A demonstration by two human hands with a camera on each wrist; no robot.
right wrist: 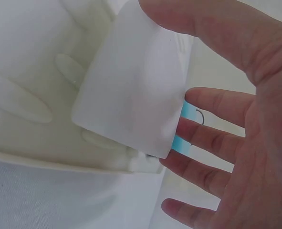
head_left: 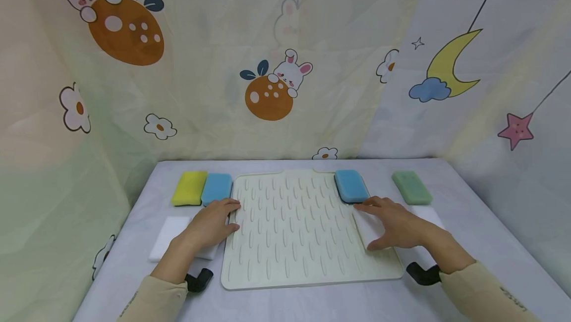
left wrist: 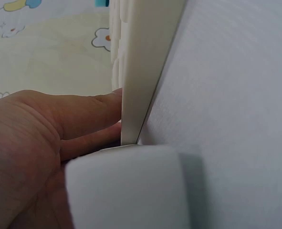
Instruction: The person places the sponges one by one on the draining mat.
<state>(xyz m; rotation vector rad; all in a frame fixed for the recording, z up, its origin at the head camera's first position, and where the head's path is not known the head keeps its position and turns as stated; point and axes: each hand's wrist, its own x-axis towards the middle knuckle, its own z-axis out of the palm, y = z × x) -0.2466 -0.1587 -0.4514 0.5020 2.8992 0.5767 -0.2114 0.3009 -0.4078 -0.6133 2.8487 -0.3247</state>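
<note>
A cream draining board (head_left: 290,233) with raised ridges lies flat on the table. My left hand (head_left: 209,225) touches its left edge with fairly straight thumb and fingers; the left wrist view shows the fingertips against the board's side. Over the board's right part, my right hand (head_left: 397,223) holds a white sponge-like block (right wrist: 131,86) by its edges, thumb at one end and fingers at the other. A blue sponge (head_left: 351,186) rests on the board's upper right corner, just beyond the right fingertips.
Behind the left hand stand a yellow sponge (head_left: 189,188) and another blue sponge (head_left: 217,188). A white block (head_left: 169,235) lies partly under the left forearm. At the right are a green sponge (head_left: 412,187) and a white block (head_left: 428,214) partly hidden by the right arm. Printed cloth surrounds the table.
</note>
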